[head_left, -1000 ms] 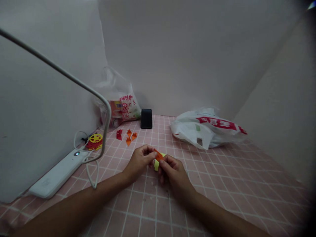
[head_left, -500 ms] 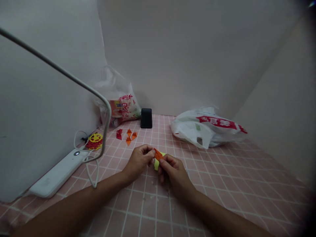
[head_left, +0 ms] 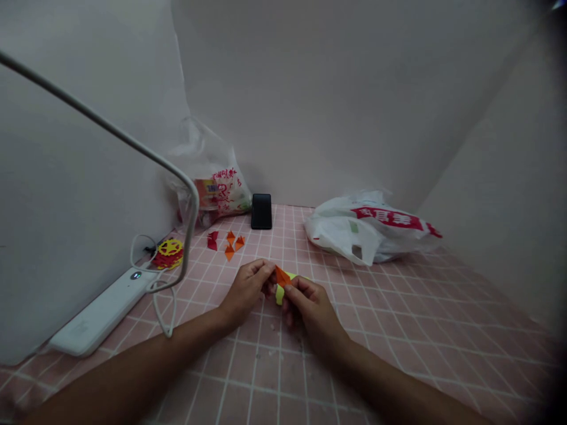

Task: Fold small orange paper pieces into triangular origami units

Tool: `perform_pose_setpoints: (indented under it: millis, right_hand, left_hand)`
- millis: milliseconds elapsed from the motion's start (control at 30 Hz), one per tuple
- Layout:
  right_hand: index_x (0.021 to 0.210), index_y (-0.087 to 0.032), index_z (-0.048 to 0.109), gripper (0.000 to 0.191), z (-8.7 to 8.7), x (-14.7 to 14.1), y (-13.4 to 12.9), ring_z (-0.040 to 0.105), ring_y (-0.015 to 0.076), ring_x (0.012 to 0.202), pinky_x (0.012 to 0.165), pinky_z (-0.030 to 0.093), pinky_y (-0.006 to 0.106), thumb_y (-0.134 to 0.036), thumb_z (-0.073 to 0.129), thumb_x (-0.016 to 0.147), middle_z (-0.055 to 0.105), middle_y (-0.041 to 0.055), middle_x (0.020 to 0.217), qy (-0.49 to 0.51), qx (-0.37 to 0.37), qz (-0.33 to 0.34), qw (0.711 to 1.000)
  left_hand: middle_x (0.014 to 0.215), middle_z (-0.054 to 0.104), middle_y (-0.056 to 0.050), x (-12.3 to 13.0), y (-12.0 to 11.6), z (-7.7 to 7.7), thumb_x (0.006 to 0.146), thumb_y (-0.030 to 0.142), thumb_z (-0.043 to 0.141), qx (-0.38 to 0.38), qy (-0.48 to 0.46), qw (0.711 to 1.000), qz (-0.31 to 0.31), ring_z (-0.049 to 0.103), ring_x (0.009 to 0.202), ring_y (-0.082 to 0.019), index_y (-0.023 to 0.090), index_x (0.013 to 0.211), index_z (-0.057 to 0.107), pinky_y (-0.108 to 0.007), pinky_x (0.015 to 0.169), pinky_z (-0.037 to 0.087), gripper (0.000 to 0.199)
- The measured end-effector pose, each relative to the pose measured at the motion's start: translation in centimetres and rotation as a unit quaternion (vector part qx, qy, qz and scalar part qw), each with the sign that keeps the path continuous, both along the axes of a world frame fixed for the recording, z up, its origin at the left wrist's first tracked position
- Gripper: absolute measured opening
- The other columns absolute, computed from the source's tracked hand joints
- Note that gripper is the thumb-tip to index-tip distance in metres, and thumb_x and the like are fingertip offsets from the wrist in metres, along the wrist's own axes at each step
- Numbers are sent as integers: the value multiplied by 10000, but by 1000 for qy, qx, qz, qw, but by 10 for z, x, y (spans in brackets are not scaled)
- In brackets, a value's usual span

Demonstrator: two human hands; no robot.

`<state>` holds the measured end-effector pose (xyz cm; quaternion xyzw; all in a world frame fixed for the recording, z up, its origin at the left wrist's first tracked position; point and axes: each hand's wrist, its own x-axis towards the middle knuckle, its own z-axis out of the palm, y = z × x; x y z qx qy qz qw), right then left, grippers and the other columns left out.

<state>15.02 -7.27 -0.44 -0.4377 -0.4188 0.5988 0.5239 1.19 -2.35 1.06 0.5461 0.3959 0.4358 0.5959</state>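
A small piece of folded orange paper (head_left: pixel 282 276), pointed at its upper left end, is held over the table between my two hands. My left hand (head_left: pixel 252 286) pinches at its left tip, thumb against the bent fingers. On its lower right side, my right hand (head_left: pixel 312 307) grips the paper between thumb and forefinger. Behind and below it shows some yellow paper (head_left: pixel 279 295), mostly covered by the right hand. Further off to the left lie several small folded orange papers (head_left: pixel 229 252) and a folded red paper (head_left: pixel 212 240).
A black phone (head_left: pixel 261 211) is by the back wall. Plastic bags stand at back left (head_left: pixel 230 189) and lie at right (head_left: pixel 341 227). On the left are a white power bank-like device (head_left: pixel 97 316), a looped cable (head_left: pixel 165 319), yellow and red cutouts (head_left: pixel 170 248) and a grey bent rod (head_left: pixel 110 127).
The orange paper has tilted slightly and shows more of its face by my left fingertips. Both hands keep nearly the same place; the whole view has shifted slightly.
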Motion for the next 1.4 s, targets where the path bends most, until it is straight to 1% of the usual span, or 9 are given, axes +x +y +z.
perform_pose_setpoints:
  millis: [100, 200, 533, 700, 867, 1033, 1133, 1233, 1400]
  right_hand:
    - [678, -185, 524, 317, -1, 0, -1, 452, 75, 365, 362, 319, 192, -441, 667, 798, 558, -38, 545, -5, 6, 5, 1000]
    - [675, -183, 532, 323, -3, 0, -1, 433, 68, 365, 367, 309, 193, -446, 651, 819, 553, -39, 548, -26, 21, 15, 999]
    - [682, -183, 529, 310, -4, 0, -1, 436, 69, 377, 379, 314, 196, -431, 644, 828, 547, -37, 561, -28, 25, 19, 999]
    - [687, -180, 536, 295, -3, 0, -1, 459, 72, 378, 374, 316, 191, -418, 647, 820, 561, -32, 571, -27, 21, 16, 999]
    - [683, -177, 531, 289, -3, 1, 0, 462, 69, 373, 371, 314, 184, -405, 653, 813, 564, -35, 564, -16, 10, 16, 1000]
    - [686, -178, 531, 289, -5, 3, 2, 465, 69, 376, 375, 311, 181, -400, 656, 822, 566, -35, 557, 1, 13, 5, 1000]
    - [680, -175, 535, 297, -5, 3, 3, 471, 69, 383, 382, 317, 181, -404, 659, 822, 566, -32, 558, 1, 16, -1, 1000]
    - [675, -174, 536, 307, -4, 3, 3, 468, 66, 380, 384, 325, 181, -412, 664, 821, 558, -36, 552, 1, 22, 1, 1000]
    - [679, -174, 538, 304, -6, 2, 1, 471, 67, 387, 385, 332, 182, -408, 667, 825, 568, -31, 569, 4, 29, 13, 999]
  left_hand:
    - [559, 544, 37, 1, -2, 2, 816, 471, 598, 2, 8, 1000, 6, 482, 494, -93, 163, 721, 567, -222, 509, 382, 323]
    - [548, 524, 54, 2, -3, 3, 746, 413, 685, 7, 13, 1000, 10, 446, 471, -77, 161, 720, 567, -211, 489, 349, 279]
    - [501, 487, 68, 1, 1, -1, 758, 388, 686, -3, -22, 1000, 2, 385, 456, -63, 157, 680, 565, -207, 483, 296, 272]
    - [492, 479, 66, 0, 1, 0, 750, 395, 685, -14, -21, 1000, 2, 376, 452, -63, 157, 672, 563, -205, 475, 281, 279]
    - [508, 524, 40, -1, 3, 1, 780, 455, 637, -37, -11, 999, -4, 422, 452, -72, 146, 690, 570, -206, 468, 308, 329]
    - [640, 545, 40, -1, 4, 3, 836, 494, 584, -23, -31, 999, 19, 487, 511, -85, 152, 889, 591, -201, 463, 362, 346]
    - [651, 541, 56, 1, 1, 3, 799, 459, 664, 11, -19, 1000, 22, 477, 509, -77, 174, 866, 537, -196, 466, 370, 319]
    - [691, 569, 51, 3, -1, -1, 740, 373, 738, 20, -9, 1000, 10, 492, 531, -70, 171, 847, 537, -192, 491, 381, 305]
    - [569, 541, 56, 2, 0, -6, 789, 360, 668, 4, -11, 1000, -1, 477, 508, -69, 157, 760, 548, -194, 514, 374, 238]
